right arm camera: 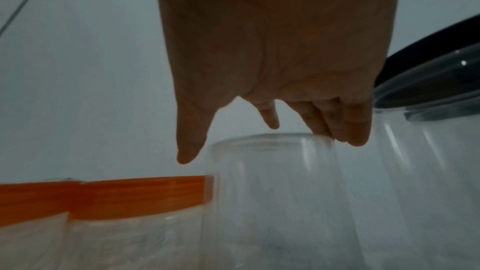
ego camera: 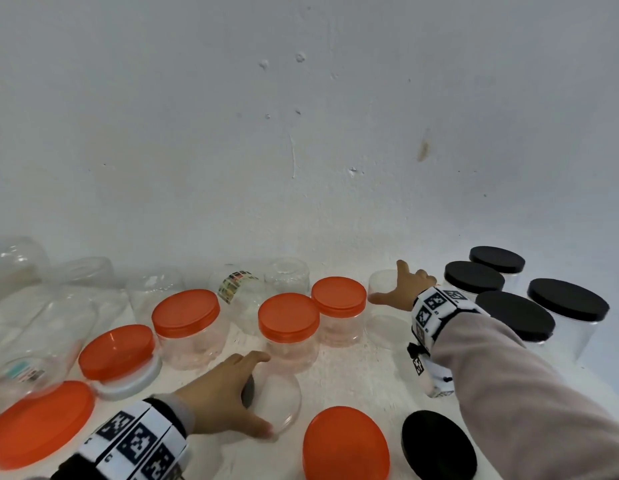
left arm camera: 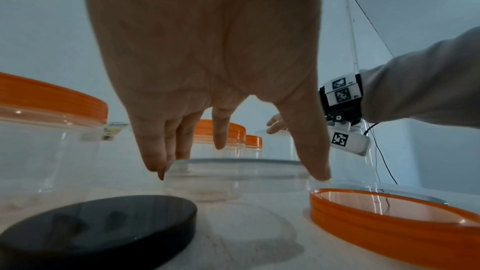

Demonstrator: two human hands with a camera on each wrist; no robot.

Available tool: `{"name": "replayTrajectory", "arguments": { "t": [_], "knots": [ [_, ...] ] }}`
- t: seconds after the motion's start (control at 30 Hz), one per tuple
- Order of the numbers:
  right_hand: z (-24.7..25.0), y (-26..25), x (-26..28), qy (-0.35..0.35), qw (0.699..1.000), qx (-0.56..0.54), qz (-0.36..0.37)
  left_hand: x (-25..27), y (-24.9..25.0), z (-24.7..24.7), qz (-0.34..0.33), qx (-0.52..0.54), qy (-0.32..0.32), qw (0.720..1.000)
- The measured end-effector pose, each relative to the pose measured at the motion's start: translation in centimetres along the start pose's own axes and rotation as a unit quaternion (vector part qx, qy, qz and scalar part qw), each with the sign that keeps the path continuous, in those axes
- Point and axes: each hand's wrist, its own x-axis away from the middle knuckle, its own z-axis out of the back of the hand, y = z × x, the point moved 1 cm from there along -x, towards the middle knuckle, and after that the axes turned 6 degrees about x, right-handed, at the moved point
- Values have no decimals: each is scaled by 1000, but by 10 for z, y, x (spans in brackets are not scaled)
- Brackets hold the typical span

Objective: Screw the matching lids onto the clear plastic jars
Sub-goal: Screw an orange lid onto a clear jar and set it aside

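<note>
My left hand (ego camera: 266, 394) spans a short clear jar (ego camera: 283, 403) near the table's front, with thumb and fingers gripping its opposite sides. The left wrist view shows that hand (left arm camera: 237, 171) clasping the jar (left arm camera: 233, 184) at the rim. A black lid (ego camera: 249, 389) lies half hidden under the palm, and it shows in front of the jar as a black lid (left arm camera: 103, 227) in the left wrist view. My right hand (ego camera: 387, 282) reaches out spread over a taller clear jar (ego camera: 384, 323). Its fingertips (right arm camera: 355, 141) touch the jar (right arm camera: 272, 202) top and the thumb stays off it.
Three orange-lidded jars (ego camera: 289, 327) stand mid-table and several black-lidded jars (ego camera: 515, 315) at the right. Loose lids lie in front: orange (ego camera: 346, 445), black (ego camera: 437, 445), large orange (ego camera: 41, 424), and orange stacked on white (ego camera: 117, 351). Empty clear jars (ego camera: 155, 285) line the back left by the wall.
</note>
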Motion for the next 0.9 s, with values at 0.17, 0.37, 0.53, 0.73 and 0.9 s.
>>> {"name": "replayTrajectory", "arguments": {
  "t": [0.17, 0.37, 0.53, 0.73, 0.9],
  "knots": [
    [3, -5, 2, 11, 1000, 2, -17, 7, -6, 7, 3, 40, 41, 998],
    [19, -6, 24, 56, 997, 55, 6, 16, -8, 10, -12, 140, 97, 985],
    [39, -7, 50, 83, 995, 27, 44, 26, -6, 13, -2, 219, 140, 966],
    [51, -9, 80, 70, 984, -109, 123, 42, -8, 17, 15, 294, 184, 938],
    [49, -21, 110, -7, 951, -240, 196, 56, -12, 24, 27, 343, 238, 908]
  ]
}}
